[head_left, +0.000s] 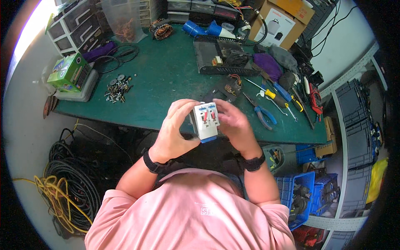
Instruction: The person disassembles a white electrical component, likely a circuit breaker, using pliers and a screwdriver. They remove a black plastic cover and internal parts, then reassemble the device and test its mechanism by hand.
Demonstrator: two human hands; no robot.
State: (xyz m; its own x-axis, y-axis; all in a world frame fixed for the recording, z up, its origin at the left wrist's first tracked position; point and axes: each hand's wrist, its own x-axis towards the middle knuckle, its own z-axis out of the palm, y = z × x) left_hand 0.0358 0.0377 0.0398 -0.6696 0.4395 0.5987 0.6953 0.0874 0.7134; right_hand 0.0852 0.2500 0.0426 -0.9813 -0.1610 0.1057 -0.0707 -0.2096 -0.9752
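A white breaker (207,127) sits upright between the hands, before the bench's (146,93) near edge. The left hand (175,129) grips its left side; the blurred right hand (236,124) curls around its right.

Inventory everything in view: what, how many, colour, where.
Boxy plastic two-lever unit: one, white and red, held, centre
Flat-topped workbench: one, green, ahead
Small metal fasteners: one pile, mixed colours, bench left
Rectangular box: one, green, bench left
White-framed drawer unit: one, dark drawers, back left
Shallow open tray: one, black, bench back
Cardboard carton: one, brown and white, back right
Metal pliers: one, blue-handled, bench right
Coiled cables: several, black and yellow, floor left
Plastic crates: several, blue, lower right
Smaller clutter: count unclear, mixed, bench right
Wristbands: two, black, wrists
Left hand: one, bare, unit's left
Right hand: one, bare, blurred, unit's right
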